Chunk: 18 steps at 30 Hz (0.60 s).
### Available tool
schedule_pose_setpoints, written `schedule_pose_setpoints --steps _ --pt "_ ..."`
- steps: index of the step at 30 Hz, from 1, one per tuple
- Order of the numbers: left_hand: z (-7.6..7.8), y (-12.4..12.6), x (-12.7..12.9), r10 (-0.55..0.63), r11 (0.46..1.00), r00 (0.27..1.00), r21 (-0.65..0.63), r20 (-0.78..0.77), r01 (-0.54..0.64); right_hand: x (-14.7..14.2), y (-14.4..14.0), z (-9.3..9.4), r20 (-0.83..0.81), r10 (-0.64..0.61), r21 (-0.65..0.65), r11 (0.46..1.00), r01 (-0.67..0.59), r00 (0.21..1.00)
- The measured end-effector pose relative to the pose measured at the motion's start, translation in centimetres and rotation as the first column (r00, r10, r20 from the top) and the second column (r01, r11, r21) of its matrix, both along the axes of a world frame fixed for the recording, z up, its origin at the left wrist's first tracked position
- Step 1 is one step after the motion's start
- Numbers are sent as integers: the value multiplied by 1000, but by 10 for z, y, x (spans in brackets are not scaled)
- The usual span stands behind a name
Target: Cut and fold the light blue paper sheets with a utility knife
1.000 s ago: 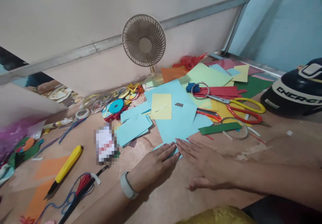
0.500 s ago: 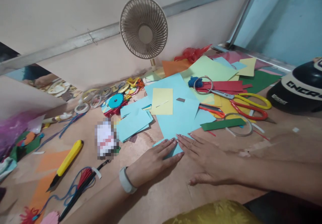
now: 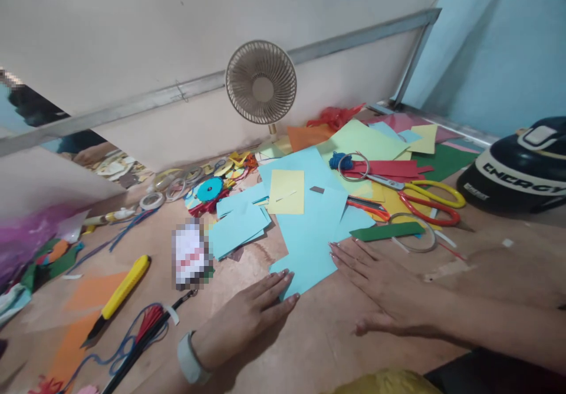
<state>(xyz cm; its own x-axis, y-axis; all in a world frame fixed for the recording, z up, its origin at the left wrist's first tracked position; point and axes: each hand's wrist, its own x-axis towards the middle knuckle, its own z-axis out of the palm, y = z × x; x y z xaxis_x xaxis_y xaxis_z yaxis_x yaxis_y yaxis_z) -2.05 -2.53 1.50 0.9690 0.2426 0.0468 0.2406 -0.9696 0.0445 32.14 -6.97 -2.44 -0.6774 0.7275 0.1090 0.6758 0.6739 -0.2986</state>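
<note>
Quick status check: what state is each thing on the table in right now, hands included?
Left hand: flat, fingertips on light blue paper sheet.
Right hand: flat, fingertips at that sheet's right edge.
Light blue paper sheet: lying flat.
Yellow utility knife: untouched.
Yellow-and-red scissors: lying untouched.
Beige desk fan: upright.

White wristband (image 3: pixel 191 360), painted nails, bare forearms.

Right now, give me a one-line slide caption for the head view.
Left hand and right hand press flat on a light blue paper sheet amid craft clutter.
</note>
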Motion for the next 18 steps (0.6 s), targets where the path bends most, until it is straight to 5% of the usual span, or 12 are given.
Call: schedule_pose_setpoints --steps 12,18 --pt "-5 -17 -7 77 993 995 81 69 -83 7 -6 13 66 -74 19 997 73 995" --pt "9 -12 16 232 973 946 -41 228 -229 -10 3 23 -25 -138 146 979 140 990"
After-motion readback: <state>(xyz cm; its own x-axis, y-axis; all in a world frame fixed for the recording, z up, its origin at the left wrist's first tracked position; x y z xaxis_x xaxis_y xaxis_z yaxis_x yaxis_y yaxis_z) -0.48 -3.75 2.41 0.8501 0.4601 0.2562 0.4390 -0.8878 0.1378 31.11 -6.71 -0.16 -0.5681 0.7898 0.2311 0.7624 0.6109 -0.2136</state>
